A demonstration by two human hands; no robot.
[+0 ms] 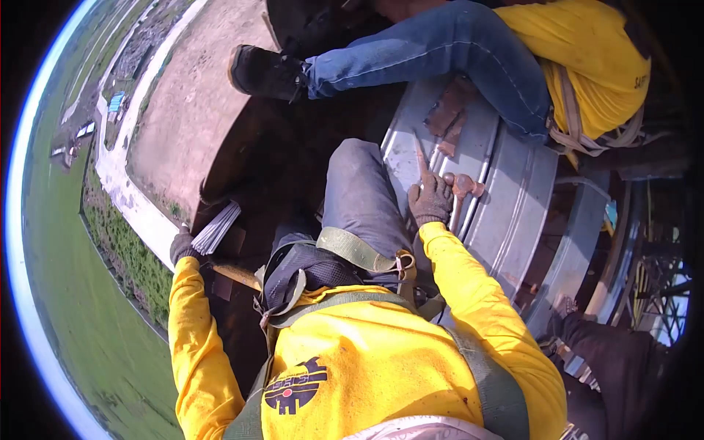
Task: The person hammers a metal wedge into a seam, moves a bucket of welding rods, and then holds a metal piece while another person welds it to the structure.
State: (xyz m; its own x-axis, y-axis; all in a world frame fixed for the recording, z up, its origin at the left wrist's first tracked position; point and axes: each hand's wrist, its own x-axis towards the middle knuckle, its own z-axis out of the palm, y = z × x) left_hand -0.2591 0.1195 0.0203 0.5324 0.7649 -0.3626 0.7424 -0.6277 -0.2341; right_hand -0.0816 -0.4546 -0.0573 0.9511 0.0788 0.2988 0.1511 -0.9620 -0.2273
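Observation:
My left hand point(186, 245), in a dark glove, is closed at the rim of a tall brown metal plate point(238, 147). A bundle of thin grey rods point(216, 229), like welding rods, juts from it; the grip is partly hidden. On the ribbed grey metal sheet point(506, 198), my gloved right hand point(431, 199) is closed over the lower end of a rusty pointed metal tool point(420, 152). Just beside its fingers lies a hammer point(463, 185) with a rusty head, its handle running back along the hand.
A co-worker in a yellow shirt point(587, 59) and jeans sits ahead, one boot point(265, 73) stretched leftward. Rusty scrap pieces point(449, 114) lie on the sheet. Gaps between beams point(572, 249) open at right. Far below at left are a road point(147, 205) and green field. Straps cross my body.

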